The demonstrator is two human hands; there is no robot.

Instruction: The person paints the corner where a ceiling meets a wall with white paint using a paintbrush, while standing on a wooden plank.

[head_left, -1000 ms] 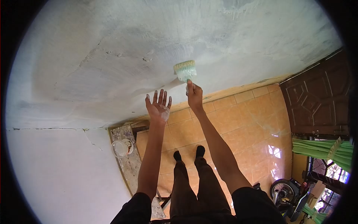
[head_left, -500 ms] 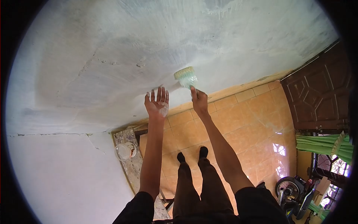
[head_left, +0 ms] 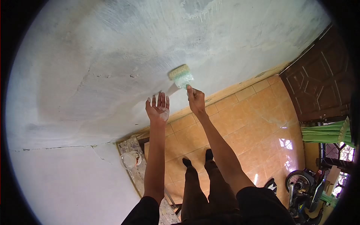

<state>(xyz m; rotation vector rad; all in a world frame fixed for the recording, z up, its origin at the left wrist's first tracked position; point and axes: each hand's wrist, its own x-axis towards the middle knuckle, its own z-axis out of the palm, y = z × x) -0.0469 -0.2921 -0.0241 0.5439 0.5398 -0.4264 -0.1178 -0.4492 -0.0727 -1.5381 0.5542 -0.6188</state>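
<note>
Brush (head_left: 183,79): bristles at the wall (head_left: 123,41), handle gripped in the fingers of the right hand (head_left: 196,101).
Left hand (head_left: 158,110): just left of the brush, fingers open.
Bench (head_left: 128,145): lower left of the brush, bearing a tub (head_left: 129,160), left forearm (head_left: 155,161) across it.
Door (head_left: 322,82): well right of the brush.

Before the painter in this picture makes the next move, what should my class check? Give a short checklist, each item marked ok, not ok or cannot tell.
1. Brush gripped by its handle in the right hand: ok.
2. Left hand free, open and holding nothing: ok.
3. Left palm clean: not ok, white smears show on it.
4. Wall surface sound: not ok, a chipped spot shows left of the brush.
5. Both feet on the tiled floor: ok.
6. Enough left in the pale container on the bench: cannot tell, too small to judge.
</note>
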